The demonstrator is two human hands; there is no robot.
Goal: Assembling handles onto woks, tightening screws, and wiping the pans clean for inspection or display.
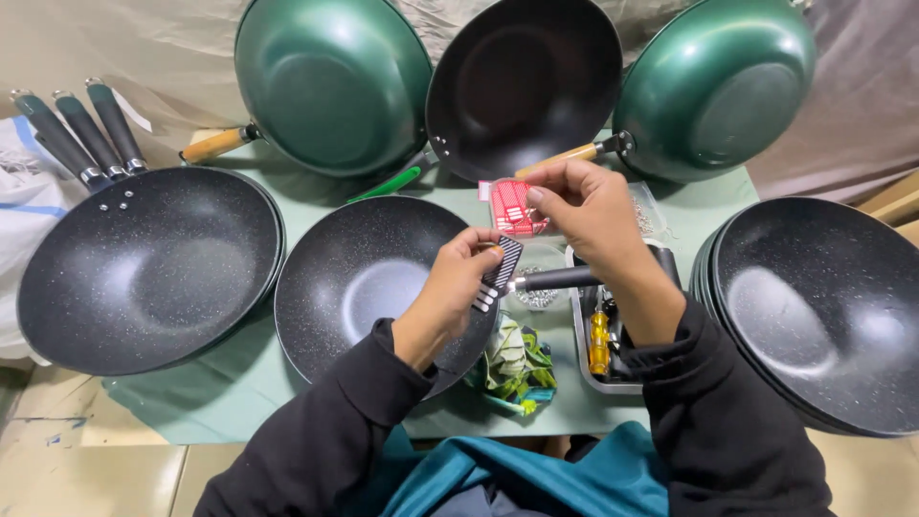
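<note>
Here, the left hand (450, 292) pinches a dark, striped metal handle bracket (500, 275) against the end of a black pan handle (565, 279), above the front middle of the green-covered tabletop (249, 383). The right hand (589, 215) closes its fingertips on something too small to tell. The fitting looks unfinished: the speckled black handleless wok (369, 278) lies beneath. A small red-and-white packet (514, 206) sits just behind the hands; 3 woks lean along the back edge.
</note>
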